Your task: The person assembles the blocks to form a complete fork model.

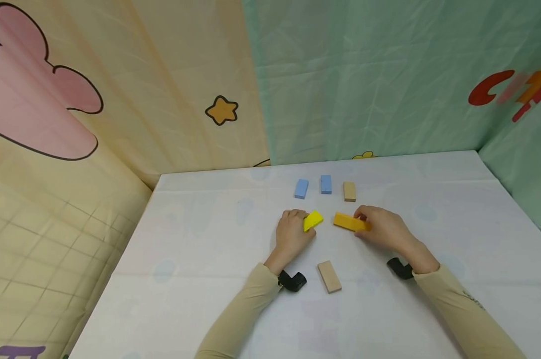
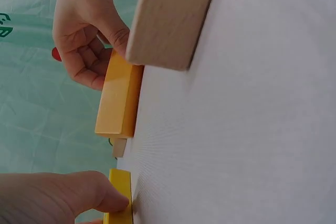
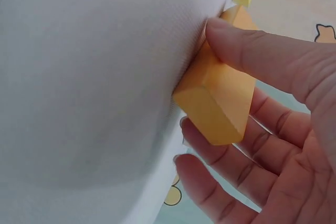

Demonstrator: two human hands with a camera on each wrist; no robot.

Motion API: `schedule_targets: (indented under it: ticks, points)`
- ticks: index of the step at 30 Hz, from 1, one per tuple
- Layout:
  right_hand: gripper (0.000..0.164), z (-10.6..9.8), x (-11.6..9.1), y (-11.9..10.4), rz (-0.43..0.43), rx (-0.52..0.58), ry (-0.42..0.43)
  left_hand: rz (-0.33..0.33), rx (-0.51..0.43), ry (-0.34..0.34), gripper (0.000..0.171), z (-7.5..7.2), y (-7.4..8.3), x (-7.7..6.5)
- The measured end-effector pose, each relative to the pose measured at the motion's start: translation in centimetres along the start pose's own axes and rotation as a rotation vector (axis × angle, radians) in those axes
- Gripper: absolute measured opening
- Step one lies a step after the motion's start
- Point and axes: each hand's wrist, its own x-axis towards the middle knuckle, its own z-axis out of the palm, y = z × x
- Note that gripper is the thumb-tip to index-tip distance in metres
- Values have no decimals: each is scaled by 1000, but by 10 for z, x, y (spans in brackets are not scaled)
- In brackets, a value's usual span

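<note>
In the head view, my left hand (image 1: 292,232) pinches a small bright yellow block (image 1: 313,220) at mid-table. My right hand (image 1: 386,228) grips one end of a longer orange block (image 1: 345,222), whose other end points toward the yellow one; a narrow gap separates them. The left wrist view has my thumb on the yellow block (image 2: 121,183), with the orange block (image 2: 115,98) beyond it. Seen from the right wrist, the orange block (image 3: 215,106) lies between thumb and fingers, low against the table surface.
Nearest me lies a plain wooden block (image 1: 329,276), between the forearms. Behind the hands are two blue blocks (image 1: 301,189) and another wooden block (image 1: 349,191) in a loose row. Printed curtains (image 1: 369,80) rise along the back edge of the white table (image 1: 198,309).
</note>
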Motion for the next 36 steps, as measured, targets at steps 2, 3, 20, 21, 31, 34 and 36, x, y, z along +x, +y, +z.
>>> schedule_targets:
  ticks: [2, 3, 20, 21, 31, 34, 36]
  points:
    - [31, -2, 0, -1, 7, 31, -9, 0, -13, -4, 36, -1, 0, 0]
    - [31, -2, -1, -1, 8, 45, -12, 0, -20, -2, 35, -1, 0, 0]
    - [25, -3, 1, 0, 14, 80, 8, -32, -176, -91, 31, -7, -4, 3]
    - [25, -3, 1, 1, 14, 84, 13, -40, -182, -96, 30, -8, -4, 4]
    - [26, -3, 1, 5, -1, 95, 77, -179, -518, -168, 26, -16, -2, 9]
    - [26, -3, 1, 5, 3, 95, 91, -221, -664, -208, 28, -12, -1, 11]
    - [26, -3, 1, 5, 8, 97, 95, -247, -738, -232, 29, -8, -1, 11]
